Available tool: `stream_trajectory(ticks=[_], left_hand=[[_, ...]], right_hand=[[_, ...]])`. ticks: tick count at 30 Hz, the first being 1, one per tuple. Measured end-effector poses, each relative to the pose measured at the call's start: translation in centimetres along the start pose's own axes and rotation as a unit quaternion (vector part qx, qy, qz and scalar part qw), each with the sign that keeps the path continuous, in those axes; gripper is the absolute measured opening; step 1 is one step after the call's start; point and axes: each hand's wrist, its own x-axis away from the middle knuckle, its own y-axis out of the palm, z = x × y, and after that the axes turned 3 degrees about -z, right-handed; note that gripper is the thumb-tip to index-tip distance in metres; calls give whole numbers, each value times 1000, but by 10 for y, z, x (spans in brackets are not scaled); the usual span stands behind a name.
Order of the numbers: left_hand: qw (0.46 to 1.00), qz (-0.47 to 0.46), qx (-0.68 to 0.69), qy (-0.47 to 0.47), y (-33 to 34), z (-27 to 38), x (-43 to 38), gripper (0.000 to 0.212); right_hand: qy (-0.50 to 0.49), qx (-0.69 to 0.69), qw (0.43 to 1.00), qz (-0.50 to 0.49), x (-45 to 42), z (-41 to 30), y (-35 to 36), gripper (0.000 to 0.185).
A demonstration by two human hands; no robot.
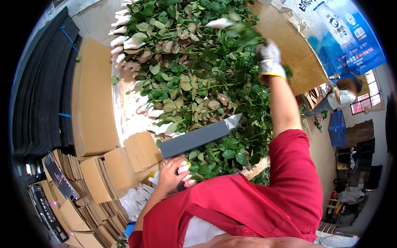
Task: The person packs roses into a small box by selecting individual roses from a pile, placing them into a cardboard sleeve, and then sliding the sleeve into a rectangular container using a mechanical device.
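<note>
My right hand [269, 59], in a white work glove with a yellow cuff edge, grips the stem end of a rose [248, 37]. Motion blurs this rose, whose bud [221, 23] wears a pale net sleeve and points left. Beneath it lies a broad heap of leafy roses [198, 71], their netted buds lined up along the left side. Close to my body, my bare left hand [171, 175] has its fingers and thumb around a pink-white rose bud [184, 168]. Just beyond that hand, a long dark grey bar [195, 138] with clear plastic at its far end slants across the foliage.
Cardboard sheets [93, 99] and black corrugated sheets [43, 83] stand at the left. Stacks of cut cardboard [96, 176] fill the lower left, near white paper strips [139, 198]. A blue printed sheet [344, 34] hangs upper right. Another person [341, 96] and a blue crate [337, 128] are at right.
</note>
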Motion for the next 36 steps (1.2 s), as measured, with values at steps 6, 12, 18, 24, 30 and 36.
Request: stream_trajectory(ticks=[6,12,18,24,30,36], left_hand=[[998,-7,-31,62,0,-3,-14,54],[996,26,-81,23,10,-13,-2,45],[999,25,-9,24,9,-7,-3,49],[999,47,-11,7,14,-7,-1,46],[1000,19,-17,-6,12,-2,3,36],[999,-3,16,-28,2,2,-10,29]], right_hand=[[-232,-233,944,18,34,56,-189,27],[-303,94,908,-272,254,-22,-168,32],[-349,-169,888,-246,325,-65,-128,31],[-380,68,819,-423,345,-80,-11,31],[-444,-23,819,-364,339,-93,-24,28],[-402,-35,826,-394,346,-82,-4,29]])
